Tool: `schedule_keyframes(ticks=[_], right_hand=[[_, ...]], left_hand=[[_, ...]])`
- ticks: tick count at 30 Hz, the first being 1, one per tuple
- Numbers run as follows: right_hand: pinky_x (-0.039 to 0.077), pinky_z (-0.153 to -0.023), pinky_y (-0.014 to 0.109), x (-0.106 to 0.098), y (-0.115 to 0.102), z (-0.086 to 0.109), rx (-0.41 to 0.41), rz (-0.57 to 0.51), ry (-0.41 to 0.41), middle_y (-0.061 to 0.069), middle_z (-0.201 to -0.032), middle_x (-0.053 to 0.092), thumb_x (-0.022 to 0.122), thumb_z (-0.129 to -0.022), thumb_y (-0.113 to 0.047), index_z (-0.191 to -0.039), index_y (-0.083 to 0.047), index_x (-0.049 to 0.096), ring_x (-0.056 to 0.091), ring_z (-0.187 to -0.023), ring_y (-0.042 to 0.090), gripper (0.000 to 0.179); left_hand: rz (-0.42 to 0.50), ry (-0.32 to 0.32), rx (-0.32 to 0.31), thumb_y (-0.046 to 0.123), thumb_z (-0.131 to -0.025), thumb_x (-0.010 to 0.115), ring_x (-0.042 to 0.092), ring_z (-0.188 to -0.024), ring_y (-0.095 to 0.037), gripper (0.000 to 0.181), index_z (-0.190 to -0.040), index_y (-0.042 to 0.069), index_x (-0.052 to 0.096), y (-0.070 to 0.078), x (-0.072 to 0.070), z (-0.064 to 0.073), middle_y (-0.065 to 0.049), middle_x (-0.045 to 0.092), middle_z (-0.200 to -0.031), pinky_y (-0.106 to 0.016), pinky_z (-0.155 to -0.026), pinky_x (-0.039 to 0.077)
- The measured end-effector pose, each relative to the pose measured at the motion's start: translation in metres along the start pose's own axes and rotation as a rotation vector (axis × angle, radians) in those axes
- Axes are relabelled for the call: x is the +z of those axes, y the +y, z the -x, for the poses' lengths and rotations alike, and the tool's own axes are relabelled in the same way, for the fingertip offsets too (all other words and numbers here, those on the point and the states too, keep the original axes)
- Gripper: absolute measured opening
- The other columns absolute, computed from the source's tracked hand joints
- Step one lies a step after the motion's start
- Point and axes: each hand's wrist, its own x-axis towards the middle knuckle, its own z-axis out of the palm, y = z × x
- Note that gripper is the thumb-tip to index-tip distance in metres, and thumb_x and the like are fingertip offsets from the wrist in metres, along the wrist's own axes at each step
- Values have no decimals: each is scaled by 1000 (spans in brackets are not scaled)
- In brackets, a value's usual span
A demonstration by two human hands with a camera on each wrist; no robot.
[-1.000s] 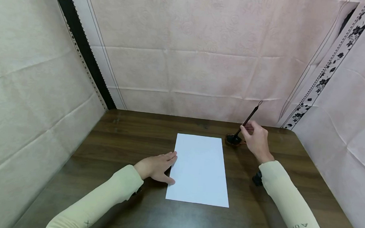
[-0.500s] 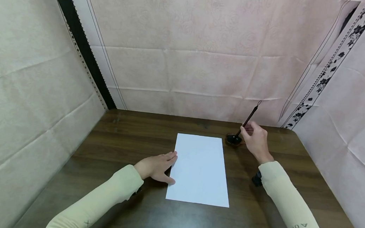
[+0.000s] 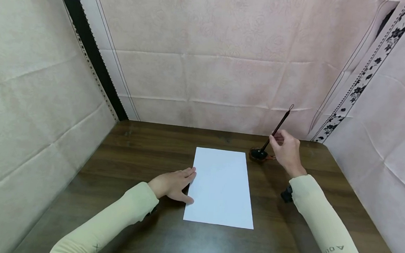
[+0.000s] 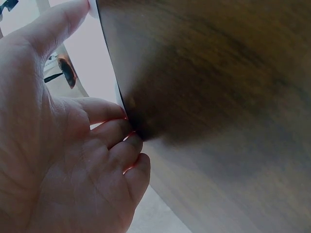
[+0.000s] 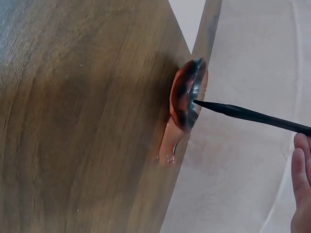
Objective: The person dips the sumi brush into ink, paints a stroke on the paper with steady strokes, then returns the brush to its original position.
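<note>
My right hand [image 3: 287, 151] pinches the dark shaft of a calligraphy brush [image 3: 281, 124], which slants up to a small loop at its top end. The brush's black pointed tip is at the rim of a small reddish-brown dish [image 5: 181, 92] with a short handle, wet with glossy black ink, as the right wrist view shows. A blank white sheet of paper [image 3: 221, 188] lies left of the dish. Along its left edge rests my left hand [image 3: 173, 185], thumb and fingers spread and fingertips on the paper.
Everything stands on a brown wood-grain table [image 3: 123, 152]. Pale patterned cloth [image 3: 212, 80] hangs behind its back edge and on both sides. Dark wrist devices [image 3: 287, 194] peek out below the sleeves.
My right hand has shifted slightly up and to the right, and the brush has risen a little over the dish. The left hand and the paper stay in place.
</note>
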Motion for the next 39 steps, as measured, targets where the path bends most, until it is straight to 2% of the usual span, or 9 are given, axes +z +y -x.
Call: schedule_keyframes(ticks=[2,3,10,21,24,29,31,33,39], right_hand=[[59,-87,48,0,0,0,0,-1,-3,21,-106,76,66,-104,-15,-112,2,70,73,-99,35,18],[59,-88,51,0,0,1,0,-2,-7,21,-107,76,66,-105,-14,-112,2,70,73,-99,36,18],[58,-88,50,1,6,6,4,15,-25,20,-107,76,65,-105,-14,-112,1,70,73,-99,35,17],[60,-83,50,-1,12,2,-54,40,33,21,-101,77,69,-101,-7,-106,2,72,75,-93,37,11],[60,-81,45,-3,10,0,-55,44,51,21,-100,77,69,-101,-8,-106,2,72,75,-93,37,12],[54,-81,21,-8,5,-1,-36,32,51,20,-103,77,68,-103,-14,-109,1,71,75,-96,35,16],[51,-81,17,-8,5,-1,-23,27,43,19,-104,77,68,-103,-15,-110,1,71,75,-97,34,17],[53,-82,21,-7,5,1,-9,24,32,19,-105,77,68,-103,-15,-110,1,71,75,-98,34,18],[58,-88,46,-3,7,5,21,20,-11,19,-107,77,66,-105,-15,-113,0,71,74,-100,35,17]], left_hand=[[-2,0,-1,63,-95,66,17,-167,-23,102,-169,9,22,0,-1,0,-6,15,-180,-44,-134,26],[-2,0,0,63,-95,66,17,-167,-23,102,-169,8,22,0,0,0,-6,15,-180,-44,-134,26],[9,2,3,62,-95,67,17,-167,-24,102,-169,8,23,0,0,1,-7,15,-180,-44,-134,26],[4,-3,4,62,-95,67,17,-167,-24,102,-169,8,22,-2,2,1,-7,15,-180,-44,-134,25],[3,-3,5,62,-95,67,16,-167,-24,102,-169,8,22,-2,1,0,-7,15,-180,-44,-134,25],[4,-1,4,63,-95,66,16,-167,-24,102,-169,9,22,-2,-2,0,-7,14,-180,-45,-134,24],[8,-5,0,63,-95,67,16,-167,-23,102,-169,9,22,-1,-2,0,-7,14,-180,-44,-134,24],[9,-6,-4,62,-95,67,16,-167,-24,102,-169,9,22,-1,-1,1,-7,14,-180,-45,-134,25],[-6,-9,-10,63,-95,67,16,-167,-23,103,-170,10,21,-1,2,0,-6,14,-180,-44,-134,25]])
